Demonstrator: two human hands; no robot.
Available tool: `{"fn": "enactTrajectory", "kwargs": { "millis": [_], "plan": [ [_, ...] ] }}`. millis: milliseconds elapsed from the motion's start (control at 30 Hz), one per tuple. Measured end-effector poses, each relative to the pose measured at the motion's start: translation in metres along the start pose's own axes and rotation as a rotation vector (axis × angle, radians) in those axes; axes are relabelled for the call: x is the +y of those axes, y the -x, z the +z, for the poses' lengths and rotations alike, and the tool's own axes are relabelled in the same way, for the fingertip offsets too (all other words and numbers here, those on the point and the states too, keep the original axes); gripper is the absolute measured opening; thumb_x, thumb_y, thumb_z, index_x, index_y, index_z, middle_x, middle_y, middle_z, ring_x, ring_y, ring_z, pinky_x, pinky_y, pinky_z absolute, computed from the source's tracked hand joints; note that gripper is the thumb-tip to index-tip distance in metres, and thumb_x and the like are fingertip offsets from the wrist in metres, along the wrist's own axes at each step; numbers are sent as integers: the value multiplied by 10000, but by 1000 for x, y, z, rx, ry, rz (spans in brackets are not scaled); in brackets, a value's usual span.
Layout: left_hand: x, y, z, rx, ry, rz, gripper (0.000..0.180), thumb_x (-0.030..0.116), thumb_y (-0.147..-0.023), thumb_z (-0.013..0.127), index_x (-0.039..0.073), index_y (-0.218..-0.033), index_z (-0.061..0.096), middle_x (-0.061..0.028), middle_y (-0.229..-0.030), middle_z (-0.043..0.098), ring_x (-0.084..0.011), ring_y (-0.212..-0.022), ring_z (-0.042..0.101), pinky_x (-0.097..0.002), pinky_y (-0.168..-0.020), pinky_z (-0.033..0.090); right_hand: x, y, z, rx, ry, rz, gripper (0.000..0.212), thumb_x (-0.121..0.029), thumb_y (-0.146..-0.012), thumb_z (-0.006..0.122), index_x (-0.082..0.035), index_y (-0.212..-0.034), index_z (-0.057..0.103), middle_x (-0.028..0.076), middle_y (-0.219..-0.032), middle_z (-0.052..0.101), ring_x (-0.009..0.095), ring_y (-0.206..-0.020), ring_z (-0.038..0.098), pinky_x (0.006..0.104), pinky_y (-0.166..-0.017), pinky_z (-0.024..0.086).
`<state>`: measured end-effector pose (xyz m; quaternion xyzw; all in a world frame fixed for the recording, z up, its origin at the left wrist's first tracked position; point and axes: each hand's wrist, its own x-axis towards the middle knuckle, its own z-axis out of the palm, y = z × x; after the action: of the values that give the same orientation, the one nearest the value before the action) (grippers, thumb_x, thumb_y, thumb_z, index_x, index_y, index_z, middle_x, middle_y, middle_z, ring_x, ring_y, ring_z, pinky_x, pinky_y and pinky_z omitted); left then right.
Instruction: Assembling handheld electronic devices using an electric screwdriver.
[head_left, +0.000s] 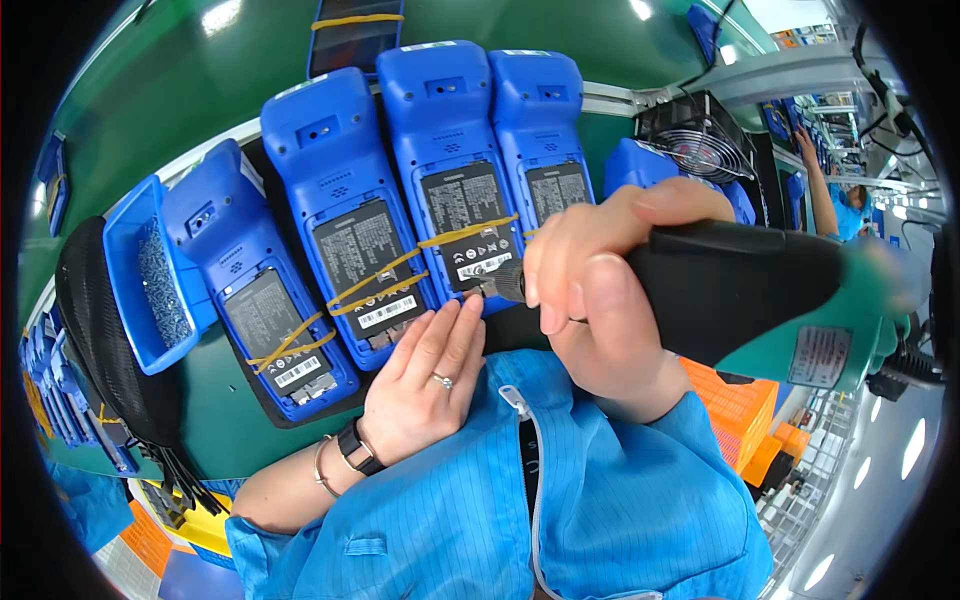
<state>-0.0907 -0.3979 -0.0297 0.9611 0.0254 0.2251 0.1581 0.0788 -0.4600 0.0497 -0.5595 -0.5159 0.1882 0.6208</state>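
Blue fabric of the jacket [430, 510] lies nearest, with the two hands just beyond it, close but apart. The left hand [425, 375] lies flat, its fingers side by side, their tips at the lower end of a blue handheld device [437, 110], third from left in the row on the bench [220, 440]. The right hand [610, 280] is clamped around a black-and-green power screwdriver [740, 290], its nose at that same end; whether the bit touches is hidden.

The screwdriver looks bulky and probably heavy, best gripped around its black body. The device seems stiff, light and rather smooth; its side edges offer the safest hold, clear of the exposed battery [462, 195] and the stretchy rubber band [468, 231].

Farther off stand a blue bin [123, 270] of small metallic pieces and a black fan [700, 150].
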Motion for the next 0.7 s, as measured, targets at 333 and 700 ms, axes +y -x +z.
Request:
{"fn": "enactTrajectory", "kwargs": {
  "millis": [333, 700],
  "plan": [
    [-10, 5, -2, -25, 102, 28, 331, 85, -733, 571, -49, -1028, 641, -176, -1262, 538, -260, -1152, 525, -349, -962, 446, 21, -17, 19, -33, 67, 53, 338, -138, -913, 509, -111, -1192, 318, 15, -664, 469, 115, -503, 464, 295, -537, 415],
    [-12, 4, -3, -57, 149, -10, 331, 90, -748, 571, -50, -1040, 638, -166, -1266, 540, -256, -1169, 512, -345, -976, 432, 26, -20, 17, -75, 23, 26, 317, -117, -901, 538, -107, -1158, 352, 38, -691, 499, 125, -509, 491, 308, -540, 428]
  ]
}}
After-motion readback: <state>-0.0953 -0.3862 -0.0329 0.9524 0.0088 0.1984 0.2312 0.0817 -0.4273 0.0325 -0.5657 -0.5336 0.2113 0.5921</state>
